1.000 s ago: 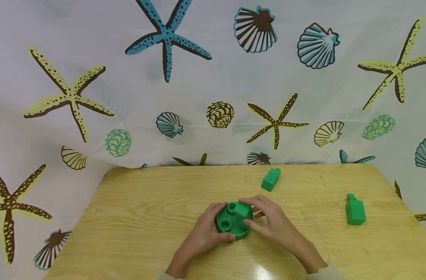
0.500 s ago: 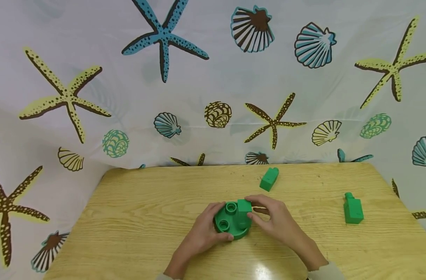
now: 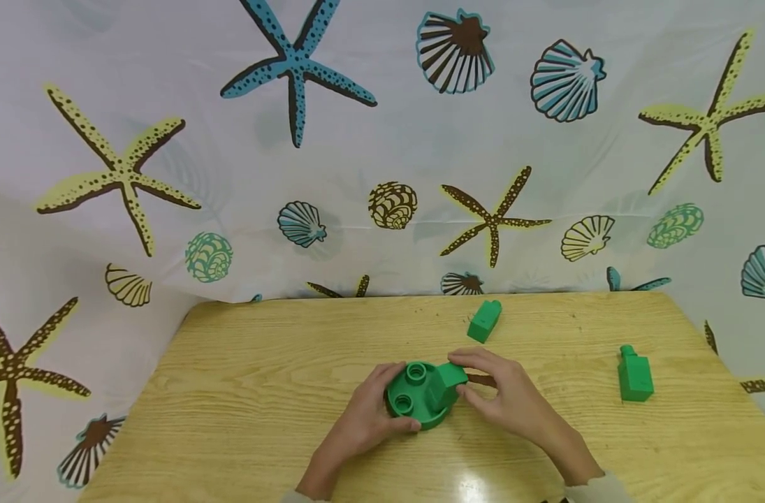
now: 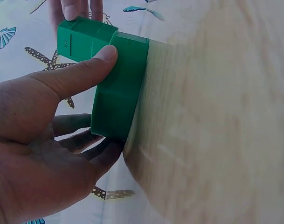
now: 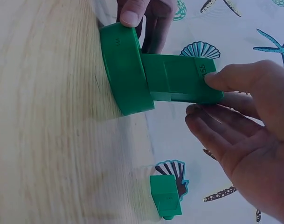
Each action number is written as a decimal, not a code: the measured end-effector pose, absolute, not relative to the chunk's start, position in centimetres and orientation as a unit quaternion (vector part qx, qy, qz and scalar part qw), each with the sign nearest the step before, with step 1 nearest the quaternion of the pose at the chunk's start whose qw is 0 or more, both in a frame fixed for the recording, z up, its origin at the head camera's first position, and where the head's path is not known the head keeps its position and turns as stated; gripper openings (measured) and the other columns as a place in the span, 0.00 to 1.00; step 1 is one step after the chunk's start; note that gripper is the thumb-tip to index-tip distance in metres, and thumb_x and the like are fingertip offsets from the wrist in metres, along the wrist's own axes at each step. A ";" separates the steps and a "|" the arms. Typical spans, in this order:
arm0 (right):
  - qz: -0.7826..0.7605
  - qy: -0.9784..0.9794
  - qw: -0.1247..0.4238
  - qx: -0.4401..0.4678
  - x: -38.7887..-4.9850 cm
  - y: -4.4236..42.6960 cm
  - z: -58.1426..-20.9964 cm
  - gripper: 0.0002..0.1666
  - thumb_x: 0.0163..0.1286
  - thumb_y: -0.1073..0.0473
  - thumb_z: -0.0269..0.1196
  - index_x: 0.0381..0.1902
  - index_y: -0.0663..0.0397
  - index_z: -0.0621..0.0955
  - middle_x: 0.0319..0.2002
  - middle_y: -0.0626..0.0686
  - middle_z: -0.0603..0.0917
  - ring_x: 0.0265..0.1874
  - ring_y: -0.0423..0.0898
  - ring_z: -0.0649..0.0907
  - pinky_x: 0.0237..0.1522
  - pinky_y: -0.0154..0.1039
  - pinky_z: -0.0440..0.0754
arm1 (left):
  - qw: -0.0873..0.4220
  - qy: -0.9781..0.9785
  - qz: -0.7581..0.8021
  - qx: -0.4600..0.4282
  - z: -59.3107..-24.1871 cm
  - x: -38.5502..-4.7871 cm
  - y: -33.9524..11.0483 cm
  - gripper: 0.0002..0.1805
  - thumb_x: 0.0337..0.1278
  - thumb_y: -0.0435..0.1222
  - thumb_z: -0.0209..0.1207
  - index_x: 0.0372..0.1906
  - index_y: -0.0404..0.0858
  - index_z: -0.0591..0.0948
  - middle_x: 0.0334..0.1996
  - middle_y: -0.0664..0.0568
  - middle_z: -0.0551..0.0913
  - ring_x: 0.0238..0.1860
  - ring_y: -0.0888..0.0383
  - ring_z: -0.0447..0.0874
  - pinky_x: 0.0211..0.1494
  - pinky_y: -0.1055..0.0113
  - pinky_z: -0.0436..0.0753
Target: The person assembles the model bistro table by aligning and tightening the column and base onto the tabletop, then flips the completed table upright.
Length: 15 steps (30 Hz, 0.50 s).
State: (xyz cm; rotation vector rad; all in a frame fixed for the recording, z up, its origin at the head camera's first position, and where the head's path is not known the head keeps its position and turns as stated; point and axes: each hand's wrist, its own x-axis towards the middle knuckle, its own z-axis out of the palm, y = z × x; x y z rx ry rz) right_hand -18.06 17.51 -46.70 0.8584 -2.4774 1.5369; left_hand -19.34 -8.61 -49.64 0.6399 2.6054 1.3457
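A wood-grained table (image 3: pixel 263 391) filled the lower part of the head view; a white cloth (image 3: pixel 357 154) printed with starfish and shells hung behind it; at lower centre the left hand (image 3: pixel 368 412) gripped the round green base (image 3: pixel 425 403) by its left rim; the right hand (image 3: pixel 509 395) pinched the top of a green block (image 3: pixel 450 379), which leaned rightward on the base's right side; a smaller-looking green piece (image 3: pixel 485 322) lay above them, another green piece (image 3: pixel 636 377) far right.

Round base (image 3: pixel 422 412): plain green.
Held block (image 3: pixel 453 376): plain green.
Far loose block (image 3: pixel 485 321): green.
Loose block at right (image 3: pixel 636 378): green.
Table (image 3: pixel 263 391): honey-tan to my eye, wood-grained.
Cloth (image 3: pixel 357 154): white, printed with starfish (image 3: pixel 294 64) and shells (image 3: pixel 456 56) in blue, yellow, brown and sea-green.
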 end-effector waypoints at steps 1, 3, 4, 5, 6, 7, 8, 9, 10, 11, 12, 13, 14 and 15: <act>0.512 -0.810 0.047 0.282 -18.0 17.6 -46.7 0.23 0.68 0.71 0.69 0.61 0.59 0.82 0.59 0.56 0.83 0.56 0.54 0.84 0.52 0.40 0.86 | 0.070 0.866 0.446 0.213 -49.6 -19.3 -8.6 0.53 0.45 0.42 0.81 0.75 0.29 0.67 0.68 0.39 0.71 0.69 0.40 0.70 0.71 0.41 0.71; 0.523 -0.805 0.038 0.277 -18.0 17.7 -46.6 0.22 0.68 0.70 0.69 0.60 0.60 0.82 0.57 0.56 0.84 0.55 0.54 0.85 0.53 0.40 0.86 | 0.068 0.867 0.445 0.213 -49.6 -19.3 -8.6 0.53 0.45 0.41 0.81 0.75 0.29 0.67 0.68 0.39 0.71 0.69 0.40 0.70 0.71 0.41 0.72; 0.526 -0.804 0.034 0.276 -18.0 17.8 -46.6 0.22 0.68 0.68 0.70 0.60 0.60 0.82 0.56 0.56 0.84 0.54 0.53 0.85 0.52 0.40 0.87 | 0.067 0.868 0.443 0.213 -49.5 -19.3 -8.6 0.53 0.45 0.41 0.81 0.75 0.29 0.67 0.68 0.39 0.71 0.69 0.40 0.70 0.71 0.41 0.72; 0.527 -0.804 0.030 0.274 -18.0 17.8 -46.5 0.23 0.67 0.67 0.71 0.59 0.59 0.82 0.56 0.55 0.85 0.52 0.52 0.86 0.51 0.41 0.87 | 0.066 0.869 0.442 0.212 -49.5 -19.3 -8.5 0.53 0.45 0.41 0.82 0.75 0.29 0.67 0.68 0.39 0.71 0.69 0.40 0.70 0.71 0.41 0.72; 0.523 -0.806 0.029 0.274 -18.0 17.8 -46.5 0.23 0.67 0.65 0.72 0.59 0.57 0.82 0.55 0.54 0.85 0.51 0.51 0.86 0.50 0.41 0.88 | 0.065 0.869 0.442 0.212 -49.5 -19.3 -8.5 0.53 0.44 0.41 0.82 0.75 0.30 0.67 0.68 0.39 0.71 0.69 0.39 0.70 0.70 0.41 0.72; 0.518 -0.809 0.030 0.276 -18.0 17.8 -46.5 0.24 0.66 0.63 0.73 0.60 0.56 0.82 0.55 0.53 0.85 0.49 0.50 0.87 0.48 0.41 0.88 | 0.064 0.870 0.441 0.212 -49.4 -19.2 -8.5 0.52 0.44 0.40 0.82 0.74 0.29 0.68 0.68 0.39 0.72 0.69 0.39 0.70 0.70 0.41 0.72; 0.515 -0.811 0.029 0.277 -18.1 17.7 -46.5 0.26 0.65 0.61 0.74 0.60 0.54 0.82 0.55 0.52 0.85 0.47 0.49 0.87 0.47 0.40 0.89 | 0.063 0.870 0.441 0.212 -49.4 -19.2 -8.5 0.52 0.44 0.40 0.82 0.74 0.29 0.68 0.68 0.39 0.72 0.69 0.39 0.70 0.70 0.41 0.72; 0.511 -0.812 0.030 0.280 -18.1 17.7 -46.5 0.27 0.64 0.60 0.75 0.61 0.51 0.82 0.54 0.51 0.85 0.46 0.48 0.87 0.45 0.40 0.89 | 0.063 0.870 0.441 0.212 -49.4 -19.2 -8.5 0.52 0.44 0.40 0.82 0.74 0.29 0.68 0.68 0.39 0.72 0.69 0.40 0.70 0.70 0.41 0.72; 0.507 -0.814 0.031 0.284 -18.1 17.7 -46.6 0.28 0.63 0.59 0.76 0.61 0.51 0.82 0.53 0.50 0.85 0.44 0.47 0.86 0.44 0.40 0.89 | 0.064 0.870 0.441 0.212 -49.4 -19.2 -8.5 0.52 0.44 0.40 0.82 0.74 0.29 0.68 0.68 0.39 0.72 0.68 0.40 0.71 0.70 0.41 0.72; 0.503 -0.815 0.030 0.286 -18.1 17.7 -46.6 0.29 0.63 0.58 0.76 0.62 0.51 0.82 0.53 0.50 0.84 0.43 0.47 0.86 0.43 0.39 0.89 | 0.064 0.870 0.442 0.212 -49.4 -19.2 -8.5 0.52 0.44 0.40 0.82 0.74 0.29 0.68 0.68 0.39 0.72 0.68 0.40 0.71 0.70 0.41 0.73; 0.500 -0.816 0.030 0.290 -18.1 17.6 -46.7 0.29 0.63 0.57 0.76 0.62 0.52 0.82 0.52 0.50 0.84 0.43 0.47 0.86 0.42 0.39 0.89 | 0.065 0.870 0.441 0.212 -49.4 -19.2 -8.6 0.52 0.44 0.40 0.82 0.74 0.29 0.68 0.68 0.39 0.72 0.68 0.40 0.71 0.69 0.41 0.73; 0.498 -0.816 0.029 0.293 -18.2 17.6 -46.7 0.30 0.63 0.57 0.76 0.62 0.53 0.82 0.51 0.50 0.84 0.42 0.47 0.85 0.42 0.38 0.89 | 0.066 0.869 0.442 0.211 -49.4 -19.2 -8.6 0.52 0.44 0.40 0.82 0.74 0.29 0.68 0.68 0.39 0.72 0.68 0.40 0.71 0.69 0.42 0.73; 0.498 -0.815 0.026 0.294 -18.1 17.6 -46.8 0.30 0.63 0.57 0.76 0.63 0.54 0.82 0.51 0.50 0.83 0.42 0.47 0.85 0.42 0.38 0.89 | 0.066 0.869 0.442 0.211 -49.4 -19.2 -8.6 0.52 0.44 0.40 0.82 0.74 0.30 0.68 0.68 0.39 0.72 0.68 0.40 0.71 0.69 0.42 0.73; 0.497 -0.815 0.025 0.297 -18.1 17.6 -46.8 0.30 0.63 0.57 0.76 0.63 0.56 0.82 0.51 0.51 0.83 0.42 0.48 0.85 0.43 0.38 0.89 | 0.067 0.870 0.441 0.211 -49.4 -19.2 -8.6 0.52 0.44 0.41 0.82 0.74 0.30 0.68 0.68 0.39 0.72 0.68 0.40 0.71 0.69 0.42 0.73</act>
